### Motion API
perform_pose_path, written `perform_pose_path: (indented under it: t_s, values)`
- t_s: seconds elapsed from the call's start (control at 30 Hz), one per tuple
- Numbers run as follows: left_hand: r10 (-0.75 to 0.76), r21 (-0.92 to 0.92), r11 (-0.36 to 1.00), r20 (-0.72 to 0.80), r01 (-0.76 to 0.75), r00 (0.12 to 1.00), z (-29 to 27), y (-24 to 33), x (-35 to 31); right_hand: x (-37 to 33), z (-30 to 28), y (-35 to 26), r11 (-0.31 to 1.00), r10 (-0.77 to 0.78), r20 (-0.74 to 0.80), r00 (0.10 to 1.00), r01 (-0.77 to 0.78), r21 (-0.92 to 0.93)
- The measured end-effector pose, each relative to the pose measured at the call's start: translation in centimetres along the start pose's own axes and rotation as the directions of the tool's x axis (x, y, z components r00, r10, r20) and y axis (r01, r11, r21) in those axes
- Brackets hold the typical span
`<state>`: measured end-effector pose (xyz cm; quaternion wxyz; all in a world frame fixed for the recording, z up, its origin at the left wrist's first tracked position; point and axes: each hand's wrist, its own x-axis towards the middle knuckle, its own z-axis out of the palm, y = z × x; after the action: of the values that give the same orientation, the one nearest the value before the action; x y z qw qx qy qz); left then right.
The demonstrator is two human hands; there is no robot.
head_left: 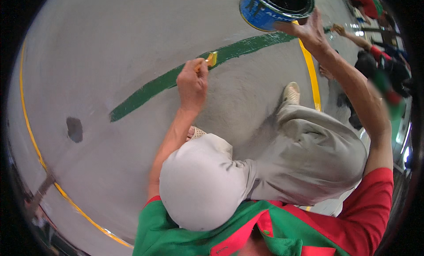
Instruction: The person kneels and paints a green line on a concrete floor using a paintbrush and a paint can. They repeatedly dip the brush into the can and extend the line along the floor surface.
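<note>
The fingers of the left hand curl snugly round the orange handle of a short, flat paintbrush with a yellowish head; that head shows over the near edge of a long, dark-green painted stripe on the grey floor — whether it touches the paint, I cannot tell; the fingers of the right hand spread wide, thumb apart, round a squat blue metal can with a dark inside, some of them hidden behind it; the can appears just beyond the right part of the stripe.

On the near side of the stripe are two cream perforated shoes and a pair of pale grey trousers; a straight yellow floor line meets the stripe towards its right end — near that end is a co-worker's hand; a dark irregular floor patch lies left of the stripe, and farther left runs a second, curving-looking yellow line.
</note>
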<state>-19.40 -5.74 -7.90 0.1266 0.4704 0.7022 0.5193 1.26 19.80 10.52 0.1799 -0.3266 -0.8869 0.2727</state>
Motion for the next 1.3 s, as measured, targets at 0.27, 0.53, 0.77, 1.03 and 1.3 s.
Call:
perform_pose_path:
  t_s: [0.27, 0.53, 0.77, 1.03, 1.3]
  values:
    - [-0.397, -0.172, 0.907, -0.05, 0.384, 0.916, 5.0, -3.5, -0.2, -2.7, 1.3, 3.2, 0.993, 0.017, -0.065, 0.998, -0.009, 0.121]
    - [-0.504, -0.041, 0.855, -0.305, 0.517, 0.808, -5.2, -3.1, -4.0, -8.5, 6.5, 10.2, 0.965, -0.036, -0.056, 0.998, 0.05, 0.258]
    - [-0.464, -0.04, 0.884, -0.195, 0.465, 0.864, -1.0, 1.8, -1.6, -16.6, 9.8, 12.9, 0.899, 0.161, -0.084, 0.983, -0.111, 0.423]
    - [-0.342, -0.19, 0.916, 0.092, 0.354, 0.935, 14.1, 3.4, 4.6, -21.6, 10.4, 13.9, 0.918, 0.164, -0.094, 0.982, -0.117, 0.38]
    - [-0.417, -0.034, 0.909, -0.059, 0.416, 0.907, 9.0, 0.4, 1.6, -21.9, 10.9, 13.5, 0.895, 0.225, -0.098, 0.969, -0.167, 0.413]
